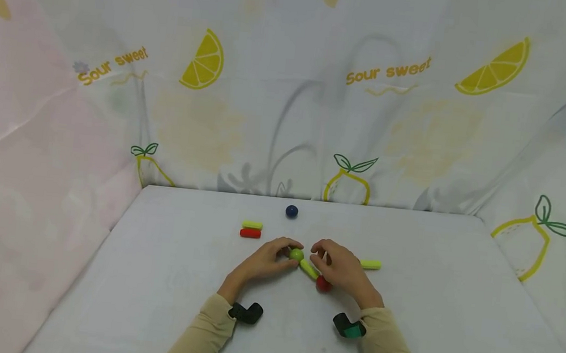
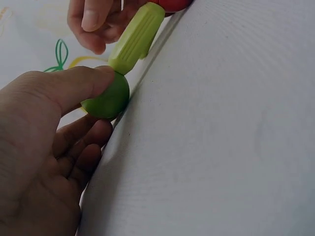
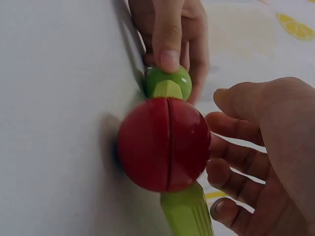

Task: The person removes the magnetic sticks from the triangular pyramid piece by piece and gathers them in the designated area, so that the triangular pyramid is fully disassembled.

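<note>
My left hand point(image 1: 267, 259) holds a green ball point(image 1: 296, 255), with the thumb against it in the left wrist view. A ribbed yellow-green rod point(image 2: 138, 39) runs from this ball to a red ball point(image 3: 165, 145) with a dark seam. My right hand point(image 1: 340, 266) hovers beside the rod and red ball, thumb and fingers spread and loosely bent, gripping nothing visible. In the right wrist view another yellow-green rod point(image 3: 187, 211) shows just beyond the red ball; whether they are joined I cannot tell. The head view shows a rod end point(image 1: 370, 264) right of that hand.
A yellow-green rod point(image 1: 252, 225) and a red rod point(image 1: 250, 233) lie side by side at the back left of the white table point(image 1: 150, 277). Farther back sits a dark blue ball point(image 1: 291, 211). A lemon-print cloth point(image 1: 279, 113) hangs behind the table's far edge.
</note>
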The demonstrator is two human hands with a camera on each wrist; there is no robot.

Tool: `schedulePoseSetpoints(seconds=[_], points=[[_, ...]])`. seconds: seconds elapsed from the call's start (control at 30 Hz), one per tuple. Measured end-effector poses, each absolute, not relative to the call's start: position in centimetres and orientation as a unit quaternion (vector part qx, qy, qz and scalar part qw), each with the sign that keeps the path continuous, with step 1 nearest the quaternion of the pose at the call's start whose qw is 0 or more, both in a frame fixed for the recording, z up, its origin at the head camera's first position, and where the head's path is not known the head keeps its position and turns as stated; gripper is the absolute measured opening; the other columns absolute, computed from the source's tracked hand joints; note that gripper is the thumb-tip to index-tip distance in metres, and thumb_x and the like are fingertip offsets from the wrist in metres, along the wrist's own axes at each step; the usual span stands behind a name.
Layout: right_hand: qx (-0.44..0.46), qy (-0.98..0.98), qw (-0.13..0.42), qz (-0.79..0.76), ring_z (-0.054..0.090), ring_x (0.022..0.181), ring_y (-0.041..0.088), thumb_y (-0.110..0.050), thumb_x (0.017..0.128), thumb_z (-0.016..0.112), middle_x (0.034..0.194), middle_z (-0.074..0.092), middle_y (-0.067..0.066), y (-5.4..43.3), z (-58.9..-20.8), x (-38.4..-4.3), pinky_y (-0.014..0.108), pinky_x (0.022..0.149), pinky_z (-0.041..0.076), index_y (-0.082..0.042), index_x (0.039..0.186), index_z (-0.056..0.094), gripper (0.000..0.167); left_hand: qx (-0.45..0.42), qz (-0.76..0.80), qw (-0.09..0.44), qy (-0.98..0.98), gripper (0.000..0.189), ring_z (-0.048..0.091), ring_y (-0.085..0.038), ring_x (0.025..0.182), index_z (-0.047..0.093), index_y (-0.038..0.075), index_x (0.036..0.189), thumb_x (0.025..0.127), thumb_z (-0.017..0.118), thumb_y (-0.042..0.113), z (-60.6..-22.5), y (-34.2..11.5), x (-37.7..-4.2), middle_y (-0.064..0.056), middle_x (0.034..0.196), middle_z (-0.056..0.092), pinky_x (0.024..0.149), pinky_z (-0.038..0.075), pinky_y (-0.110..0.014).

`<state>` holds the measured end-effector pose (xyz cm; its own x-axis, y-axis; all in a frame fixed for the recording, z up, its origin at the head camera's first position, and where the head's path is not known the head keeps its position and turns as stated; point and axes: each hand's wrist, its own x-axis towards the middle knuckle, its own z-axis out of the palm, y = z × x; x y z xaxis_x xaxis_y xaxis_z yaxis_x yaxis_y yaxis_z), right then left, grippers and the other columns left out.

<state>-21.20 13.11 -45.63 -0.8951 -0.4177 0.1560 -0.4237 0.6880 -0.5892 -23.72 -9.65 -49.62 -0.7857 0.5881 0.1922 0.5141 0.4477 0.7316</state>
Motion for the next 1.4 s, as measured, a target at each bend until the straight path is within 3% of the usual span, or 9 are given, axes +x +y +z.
schedulePoseSetpoints(seconds=[0.2, 0.63, 1.2, 1.4], points=[[0.221, -0.925, -0.022, 0.308, 0.047, 0.061, 0.002, -0.030, 0.091, 0.062, 0.076, 0.055, -0.010, 12.1, -46.2, -20.4, 0.021, 0.058, 0.040, -0.017, 0.103, 0.061, 0.018, 0.328, 0.420, 0.041, 0.845, 0.037, 0.057, -0.011, 0.101, 0.056, 0.016, 0.125, 0.090, 0.065, 0.024, -49.6, -9.7, -23.5, 0.002, 0.122, 0.059, 0.093, 0.046, -0.027], [0.220, -0.943, 0.022, 0.249, 0.041, 0.059, 0.003, -0.029, 0.087, 0.067, 0.067, 0.047, -0.012, 11.2, -46.9, -19.9, 0.019, 0.055, 0.034, -0.017, 0.091, 0.061, 0.014, 0.336, 0.401, 0.037, 0.852, 0.035, 0.055, -0.010, 0.102, 0.055, 0.016, 0.126, 0.092, 0.062, 0.023, -49.6, -9.6, -23.4, 0.002, 0.122, 0.059, 0.092, 0.046, -0.026], [0.229, -0.944, 0.034, 0.236, 0.042, 0.060, 0.004, -0.029, 0.088, 0.066, 0.068, 0.049, -0.012, 11.0, -47.1, -20.2, 0.020, 0.055, 0.034, -0.016, 0.094, 0.062, 0.015, 0.346, 0.394, 0.063, 0.849, 0.031, 0.049, -0.010, 0.100, 0.052, 0.014, 0.127, 0.097, 0.051, 0.025, -49.6, -9.7, -23.9, 0.001, 0.118, 0.056, 0.089, 0.042, -0.026], [0.236, -0.941, 0.040, 0.239, 0.041, 0.059, 0.004, -0.028, 0.088, 0.065, 0.068, 0.048, -0.012, 11.0, -46.9, -20.2, 0.019, 0.054, 0.032, -0.016, 0.096, 0.062, 0.015, 0.340, 0.393, 0.077, 0.851, 0.031, 0.050, -0.012, 0.107, 0.051, 0.013, 0.127, 0.099, 0.048, 0.026, -49.5, -9.6, -24.0, -0.001, 0.121, 0.056, 0.096, 0.041, -0.032]])
